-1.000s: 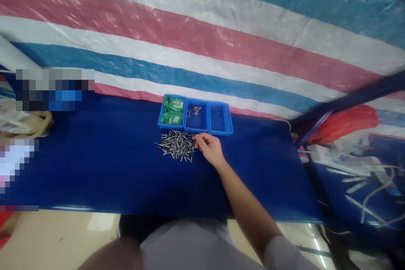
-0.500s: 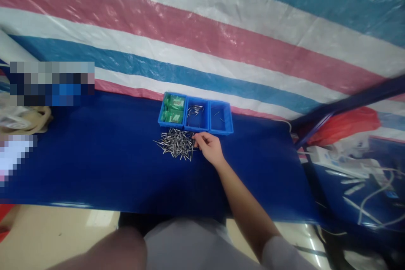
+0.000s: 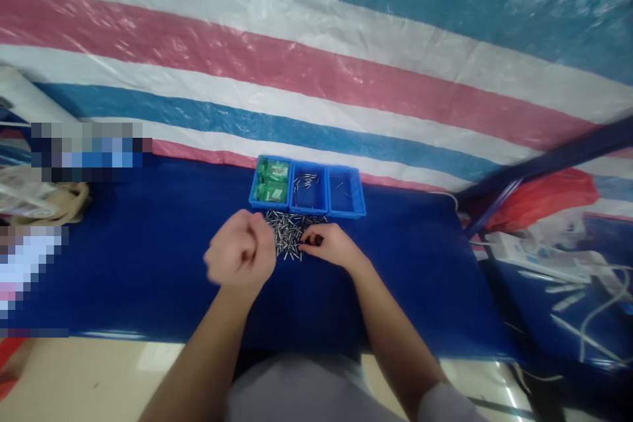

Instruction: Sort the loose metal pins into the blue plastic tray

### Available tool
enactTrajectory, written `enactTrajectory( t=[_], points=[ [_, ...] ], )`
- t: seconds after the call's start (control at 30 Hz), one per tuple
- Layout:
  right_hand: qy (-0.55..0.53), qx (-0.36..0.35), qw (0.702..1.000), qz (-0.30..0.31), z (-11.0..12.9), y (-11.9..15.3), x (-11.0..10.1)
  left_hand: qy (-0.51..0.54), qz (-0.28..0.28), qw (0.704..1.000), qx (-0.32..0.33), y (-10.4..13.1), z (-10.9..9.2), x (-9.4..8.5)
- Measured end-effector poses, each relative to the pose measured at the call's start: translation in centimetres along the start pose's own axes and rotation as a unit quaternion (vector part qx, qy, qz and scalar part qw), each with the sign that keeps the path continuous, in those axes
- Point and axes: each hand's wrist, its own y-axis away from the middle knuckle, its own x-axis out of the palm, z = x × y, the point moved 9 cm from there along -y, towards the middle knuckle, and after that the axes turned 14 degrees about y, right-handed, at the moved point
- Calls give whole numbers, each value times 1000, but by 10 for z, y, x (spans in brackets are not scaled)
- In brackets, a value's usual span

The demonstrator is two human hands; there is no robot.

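Observation:
A heap of small thin metal rods (image 3: 287, 234) lies on the blue table in front of three joined blue bins. My right hand (image 3: 332, 244) is at the heap's right edge, thumb and fingers curled together at the rods; what is between the fingertips is too small to make out. To the left of the heap my left hand (image 3: 241, 249) hovers as a closed fist, covering the heap's left side. Whatever may be inside it is hidden. Green packets fill the left bin (image 3: 254, 196). Several rods lie in the middle bin (image 3: 311, 201), and a few thin pieces in the right bin (image 3: 346, 206).
The blue table (image 3: 163, 264) ends near my body. A striped plastic sheet (image 3: 297, 66) hangs behind it. A dark frame post (image 3: 499, 194) stands on the right, near a red bag (image 3: 548, 201) and a power strip with cables (image 3: 534, 257). On the left sits a beige basket (image 3: 74, 204).
My left hand has come up from the lower left to beside the heap, closed. My right hand stays at the heap's right edge, slightly nearer my body. The view has tilted a little.

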Motion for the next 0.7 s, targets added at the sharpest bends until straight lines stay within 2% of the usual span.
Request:
enactTrajectory(
  t=[0.1, 0.17, 0.2, 0.33, 0.5, 0.6, 0.7],
  points=[
    [26, -23, 999, -15, 3, -2, -1, -59, 87, 993, 52, 18, 18, 28],
    [34, -34, 999, -24, 5, -2, -3, -81, 140, 986, 51, 37, 34, 42],
    [36, -34, 998, -26, 5, -2, -4, -86, 149, 984, 41, 45, 42, 44],
    [11, -9, 1000, 4, 2, 1, -4, -83, 177, 981, -16, 67, 60, 46],
    [-2, -39, 996, 85, 9, 7, 4, -67, 171, 980, -73, 67, 66, 42],
    [7, -71, 993, 96, 12, 7, 4, -83, 161, 980, -77, 65, 67, 39],
    [17, -84, 993, 84, 12, 6, 3, -92, 174, 977, -85, 66, 69, 41]
  ],
)
